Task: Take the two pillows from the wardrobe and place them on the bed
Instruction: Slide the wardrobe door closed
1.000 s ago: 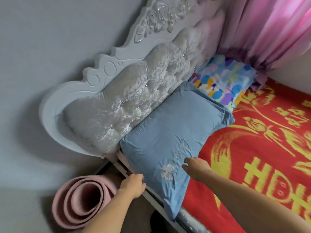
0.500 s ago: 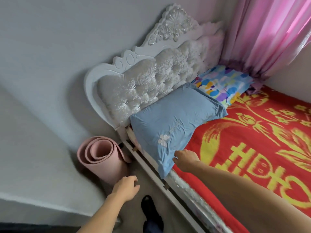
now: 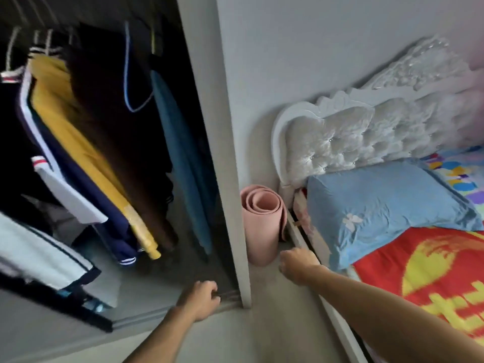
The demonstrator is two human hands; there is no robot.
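On the far left, your wardrobe [image 3: 110,153] stands open and dark, with clothes hung in a row: a navy garment with white trim [image 3: 65,166], a yellow one [image 3: 78,142], a brown one [image 3: 115,132] and a teal one [image 3: 180,163], plus a bare blue hanger [image 3: 131,74]. No pillow shows among them from this angle. Your left hand [image 3: 200,299] is near the wardrobe's lower right corner, fingers curled loosely inward and holding nothing; whether it touches the frame you cannot tell. Right of the wardrobe's pale side panel [image 3: 230,179], a rolled pink mat [image 3: 262,221] stands upright on the floor, just beside the bed frame. Your right hand [image 3: 298,265] hovers near the mat's base and the bed's edge, fingers bent into a loose fist, empty. Further right, the blue pillow [image 3: 387,205] lies on the bed [image 3: 432,271] against the white tufted headboard [image 3: 366,142], its near corner hanging past the mattress edge. The multicoloured pillow [image 3: 461,174] sits beyond it at the far right, partly cut off by the frame. A red and yellow cover spreads across the near part of the bed.
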